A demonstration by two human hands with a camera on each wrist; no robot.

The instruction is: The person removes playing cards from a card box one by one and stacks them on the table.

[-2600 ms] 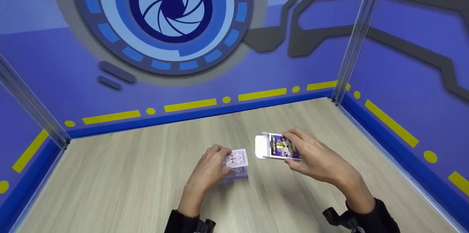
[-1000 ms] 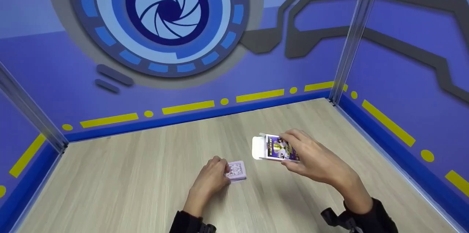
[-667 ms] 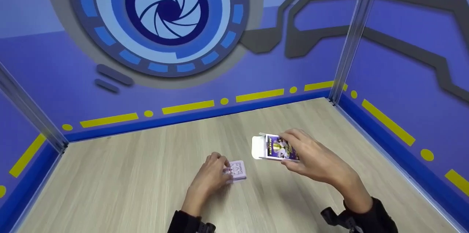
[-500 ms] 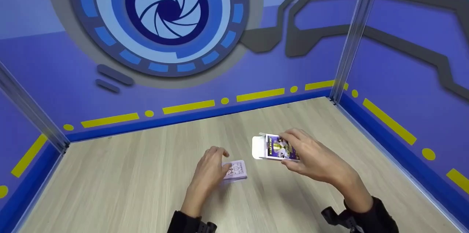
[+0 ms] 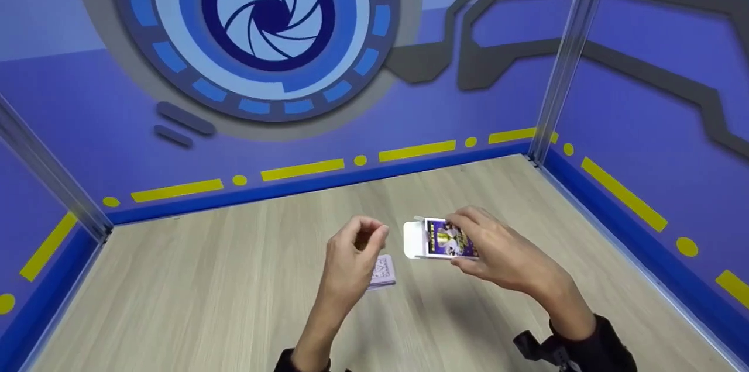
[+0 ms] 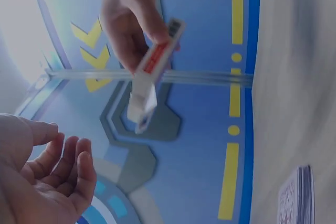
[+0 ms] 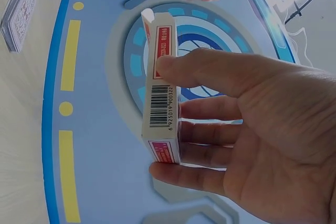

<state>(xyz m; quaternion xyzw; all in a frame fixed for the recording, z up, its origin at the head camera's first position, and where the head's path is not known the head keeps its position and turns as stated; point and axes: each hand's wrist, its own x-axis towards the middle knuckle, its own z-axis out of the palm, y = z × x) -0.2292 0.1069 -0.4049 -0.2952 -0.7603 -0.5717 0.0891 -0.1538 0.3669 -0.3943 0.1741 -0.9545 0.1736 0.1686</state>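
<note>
My right hand (image 5: 506,252) grips a playing card box (image 5: 447,237) above the table, thumb on one narrow side and fingers on the other. The box has a purple front with a gold trophy picture, and its white end flap (image 5: 413,240) stands open towards the left. A barcode and red label show on the box side (image 7: 161,90) in the right wrist view. My left hand (image 5: 345,264) hovers left of the box, fingers loosely curled, thumb tip close to the index fingertip, holding nothing. Below it a squared deck of playing cards (image 5: 384,272) lies on the table, partly hidden by that hand.
The pale wood-grain table (image 5: 205,290) is enclosed by blue-purple printed walls (image 5: 327,132) at the back and sides. Metal corner posts (image 5: 564,62) stand where the panels meet. Dark wrist straps with cameras (image 5: 547,351) sit on the forearms.
The left hand first lowers the cards into a neat stack on the table, then lets go and rises up towards the box. The right hand keeps the box nearly still, tilting it slightly.
</note>
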